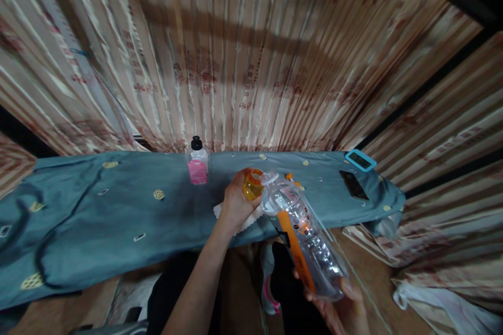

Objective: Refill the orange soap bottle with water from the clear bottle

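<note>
Bottle (302, 235), clear plastic with an orange label strip, held tilted over the near edge of the table (118, 220). Long axis runs from base, low and near-right, up to neck, far-left.

Right hand (341, 309) cups the base from below, fingers curled around it. Left hand (236, 201) is at the neck end, closed around a small orange cup (251, 184) that sits just beside or touching the mouth; cannot tell whether the bottle's cap is on. So each hand has one end: left the far neck, right the near base.

A white cloth (251, 220) lies under the left hand. Small pink-label bottle (197, 167) stands upright farther back, left of the hands, well apart. Phone (353, 184) lies far right on the table.
</note>
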Motion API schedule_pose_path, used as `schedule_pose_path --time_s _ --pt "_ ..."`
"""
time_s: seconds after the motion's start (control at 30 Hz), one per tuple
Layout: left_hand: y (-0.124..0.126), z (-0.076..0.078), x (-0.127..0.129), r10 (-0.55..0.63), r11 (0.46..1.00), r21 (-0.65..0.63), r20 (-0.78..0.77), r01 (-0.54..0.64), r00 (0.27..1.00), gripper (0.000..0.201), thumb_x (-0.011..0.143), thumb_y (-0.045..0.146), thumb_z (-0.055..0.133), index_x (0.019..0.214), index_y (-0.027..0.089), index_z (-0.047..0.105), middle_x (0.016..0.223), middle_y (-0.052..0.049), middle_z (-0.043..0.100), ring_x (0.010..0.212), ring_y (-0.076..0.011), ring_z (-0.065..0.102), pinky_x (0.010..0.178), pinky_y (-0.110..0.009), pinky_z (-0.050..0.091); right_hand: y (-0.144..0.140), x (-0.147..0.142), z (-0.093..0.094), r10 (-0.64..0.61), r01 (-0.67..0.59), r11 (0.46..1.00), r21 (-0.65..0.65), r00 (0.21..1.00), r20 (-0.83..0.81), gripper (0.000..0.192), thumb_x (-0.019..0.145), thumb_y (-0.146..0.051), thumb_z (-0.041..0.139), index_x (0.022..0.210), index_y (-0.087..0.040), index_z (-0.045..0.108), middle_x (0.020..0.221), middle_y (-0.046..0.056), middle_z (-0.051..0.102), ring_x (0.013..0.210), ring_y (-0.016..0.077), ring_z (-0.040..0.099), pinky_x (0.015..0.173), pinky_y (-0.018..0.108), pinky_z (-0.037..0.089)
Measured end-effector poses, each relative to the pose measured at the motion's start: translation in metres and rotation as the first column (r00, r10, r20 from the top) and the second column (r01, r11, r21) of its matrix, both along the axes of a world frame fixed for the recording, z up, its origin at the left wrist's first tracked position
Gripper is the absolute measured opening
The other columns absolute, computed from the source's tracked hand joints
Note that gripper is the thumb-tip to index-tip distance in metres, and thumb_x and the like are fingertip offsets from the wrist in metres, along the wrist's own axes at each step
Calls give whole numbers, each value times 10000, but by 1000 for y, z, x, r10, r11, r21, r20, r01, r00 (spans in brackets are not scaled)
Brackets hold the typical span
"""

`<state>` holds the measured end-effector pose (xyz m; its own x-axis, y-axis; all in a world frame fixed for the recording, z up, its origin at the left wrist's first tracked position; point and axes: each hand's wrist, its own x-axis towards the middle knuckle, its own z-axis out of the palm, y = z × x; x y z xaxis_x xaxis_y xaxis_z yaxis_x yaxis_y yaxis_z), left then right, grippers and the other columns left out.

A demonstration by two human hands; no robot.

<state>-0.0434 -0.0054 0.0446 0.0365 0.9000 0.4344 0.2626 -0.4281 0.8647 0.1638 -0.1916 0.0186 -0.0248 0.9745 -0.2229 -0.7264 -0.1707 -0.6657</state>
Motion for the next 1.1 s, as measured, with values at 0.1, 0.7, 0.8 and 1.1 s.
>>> schedule_pose_path --time_s 0.1,0.7,0.8,1.1 --pt "0 0 1 -10 1000 8 -3 10 1000 538 628 190 748 1123 213 536 1050 -55 653 989 -226 647 877 -393 533 -1 -1 0 -19 19 1000 -16 1000 0 354 734 -385 776 1070 -277 744 1070 167 738 884 324 720 655 356 592" --pt "-10 -1 15 -16 990 140 -108 31 994 529 663 200 728 1155 193 535 1138 -84 636 1005 -221 656 900 -362 539 -25 13 13 -103 107 992 -62 993 65 300 700 -407 791 954 -249 779 1010 142 759 832 314 734 613 343 600" --pt "-12 1 18 -38 986 156 -121 57 992 540 658 183 721 1163 190 531 1150 -88 629 1031 -224 648 918 -363 533 -32 21 13 -68 72 996 -51 995 77 309 755 -434 740 993 -238 767 1033 137 754 855 298 727 656 349 593" --pt "-10 1 16 -33 990 135 -116 49 993 519 658 207 720 1143 202 535 1124 -71 643 1045 -226 643 930 -374 526 -43 28 24 -76 93 993 -75 977 201 471 759 -410 743 1191 -235 677 976 97 767 840 279 727 678 323 602"
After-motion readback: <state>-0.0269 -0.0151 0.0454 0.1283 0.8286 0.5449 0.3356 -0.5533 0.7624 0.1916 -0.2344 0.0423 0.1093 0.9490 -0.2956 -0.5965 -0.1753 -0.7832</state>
